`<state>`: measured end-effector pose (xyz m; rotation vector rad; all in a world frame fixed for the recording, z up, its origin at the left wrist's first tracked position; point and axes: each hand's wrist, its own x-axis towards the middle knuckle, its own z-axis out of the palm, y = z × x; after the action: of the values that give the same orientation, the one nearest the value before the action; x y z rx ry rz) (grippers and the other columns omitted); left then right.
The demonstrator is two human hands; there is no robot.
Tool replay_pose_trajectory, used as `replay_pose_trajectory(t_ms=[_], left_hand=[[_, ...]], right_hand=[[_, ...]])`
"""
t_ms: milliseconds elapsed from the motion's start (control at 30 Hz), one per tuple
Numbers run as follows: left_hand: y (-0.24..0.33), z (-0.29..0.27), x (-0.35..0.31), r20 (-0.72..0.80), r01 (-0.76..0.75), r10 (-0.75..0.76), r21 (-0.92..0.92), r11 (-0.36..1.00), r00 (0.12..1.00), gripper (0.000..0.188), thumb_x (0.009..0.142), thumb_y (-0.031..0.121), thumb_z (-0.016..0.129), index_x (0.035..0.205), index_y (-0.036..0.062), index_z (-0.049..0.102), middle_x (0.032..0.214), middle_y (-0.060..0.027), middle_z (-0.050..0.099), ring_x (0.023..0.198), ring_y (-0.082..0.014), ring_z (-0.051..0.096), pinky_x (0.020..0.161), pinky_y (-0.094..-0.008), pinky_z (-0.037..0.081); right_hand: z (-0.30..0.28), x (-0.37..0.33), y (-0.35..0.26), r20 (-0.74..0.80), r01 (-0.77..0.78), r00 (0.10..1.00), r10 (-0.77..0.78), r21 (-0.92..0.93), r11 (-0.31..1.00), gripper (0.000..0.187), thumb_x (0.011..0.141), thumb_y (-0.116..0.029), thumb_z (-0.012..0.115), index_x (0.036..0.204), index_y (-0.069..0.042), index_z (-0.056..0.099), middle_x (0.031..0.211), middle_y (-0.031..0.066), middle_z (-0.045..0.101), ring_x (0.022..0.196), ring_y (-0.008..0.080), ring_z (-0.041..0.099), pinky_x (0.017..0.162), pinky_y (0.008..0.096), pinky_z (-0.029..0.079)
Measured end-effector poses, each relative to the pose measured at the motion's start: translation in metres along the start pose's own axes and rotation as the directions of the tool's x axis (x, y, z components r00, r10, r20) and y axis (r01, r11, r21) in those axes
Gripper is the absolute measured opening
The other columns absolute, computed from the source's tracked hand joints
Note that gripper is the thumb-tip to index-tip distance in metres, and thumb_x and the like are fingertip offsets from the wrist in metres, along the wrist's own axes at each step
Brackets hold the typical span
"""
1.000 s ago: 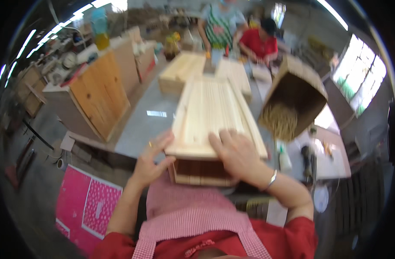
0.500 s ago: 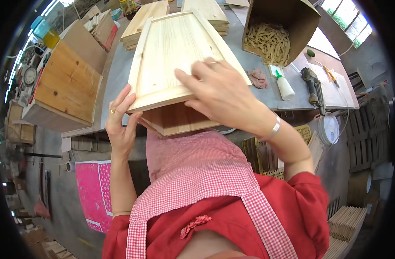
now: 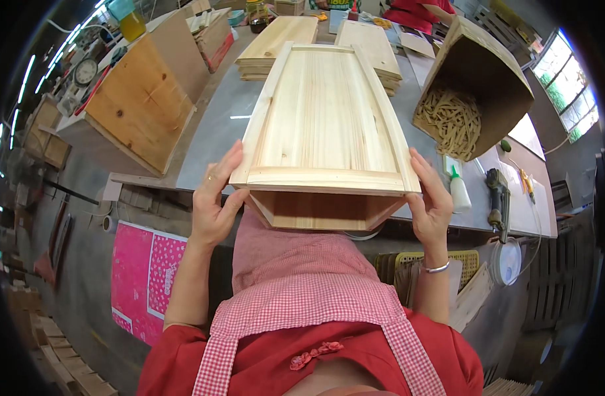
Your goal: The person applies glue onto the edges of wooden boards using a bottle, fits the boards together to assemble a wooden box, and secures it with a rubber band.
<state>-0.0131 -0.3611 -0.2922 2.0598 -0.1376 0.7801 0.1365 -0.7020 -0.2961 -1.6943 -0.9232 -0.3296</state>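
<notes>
A pale wooden box (image 3: 325, 112) lies before me at the table's near edge. Its top is a framed panel, and the end toward me is open, showing a hollow inside. At the near left corner, my left hand (image 3: 215, 201) grips the box, fingers along the side and thumb under the frame's lip. My right hand (image 3: 433, 201) grips the near right corner in the same way. The box's far end reaches the two stacks of boards.
Stacked boards (image 3: 279, 39) and more boards (image 3: 368, 49) lie behind the box. To the right are a carton (image 3: 491, 72) of wood strips, a white glue bottle (image 3: 459, 193), a nail gun (image 3: 497, 201) and orange-handled pliers (image 3: 527, 185). A large wooden box (image 3: 134, 105) stands left.
My right hand has moved off the panel's near part to the box's right corner and now grips it. The left hand stays at the left corner. The whole view has shifted.
</notes>
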Motion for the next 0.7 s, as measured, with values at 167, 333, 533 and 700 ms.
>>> replay_pose_trajectory(t_ms=[167, 333, 533, 700], left_hand=[[-0.026, -0.014, 0.014, 0.05, -0.068, 0.068, -0.015, 0.998, 0.996, 0.051, 0.078, 0.012, 0.077, 0.126, 0.0013, 0.062, 0.137, -0.0178, 0.056, 0.113, -0.026, 0.059, 0.096, -0.0331, 0.048], [-0.021, -0.048, 0.013, 0.213, 0.009, 0.021, -0.141, 0.99, 0.977, 0.045, 0.089, 0.026, 0.071, 0.126, 0.0026, 0.062, 0.137, -0.0164, 0.056, 0.123, -0.0251, 0.056, 0.096, -0.0348, 0.05], [-0.06, -0.002, 0.121, 0.195, 0.522, -0.485, -0.269, 0.81, 0.853, 0.059, 0.089, 0.05, 0.065, 0.13, 0.0091, 0.058, 0.107, -0.0058, 0.063, 0.09, -0.0148, 0.061, 0.067, -0.0326, 0.055], [-0.102, 0.055, 0.149, 0.114, 0.322, -0.32, 0.0, 0.947, 0.941, 0.051, 0.078, 0.034, 0.073, 0.12, 0.0055, 0.063, 0.099, -0.0103, 0.069, 0.092, -0.0194, 0.063, 0.082, -0.0361, 0.051]], right_hand=[[-0.003, 0.019, 0.008, 0.042, 0.106, 0.994, -0.103, -0.095, 0.99, 0.044, 0.087, -0.015, 0.069, 0.125, 0.006, 0.06, 0.131, 0.0226, 0.059, 0.118, 0.0296, 0.06, 0.097, 0.0351, 0.049], [-0.012, 0.033, 0.015, 0.067, -0.155, 0.986, 0.15, 0.068, 0.986, 0.045, 0.092, -0.027, 0.048, 0.122, 0.003, 0.063, 0.119, 0.0161, 0.066, 0.1, 0.0239, 0.065, 0.085, 0.0326, 0.052], [0.009, 0.073, 0.03, 0.032, -0.396, 0.91, 0.414, 0.367, 0.842, 0.061, 0.097, -0.041, 0.053, 0.139, 0.002, 0.046, 0.144, 0.0251, 0.046, 0.125, 0.0445, 0.049, 0.103, 0.0487, 0.042], [0.021, 0.078, 0.051, 0.163, -0.26, 0.964, 0.209, 0.424, 0.868, 0.057, 0.096, -0.035, 0.048, 0.138, 0.004, 0.048, 0.139, 0.0215, 0.05, 0.119, 0.0326, 0.053, 0.1, 0.0403, 0.045]])
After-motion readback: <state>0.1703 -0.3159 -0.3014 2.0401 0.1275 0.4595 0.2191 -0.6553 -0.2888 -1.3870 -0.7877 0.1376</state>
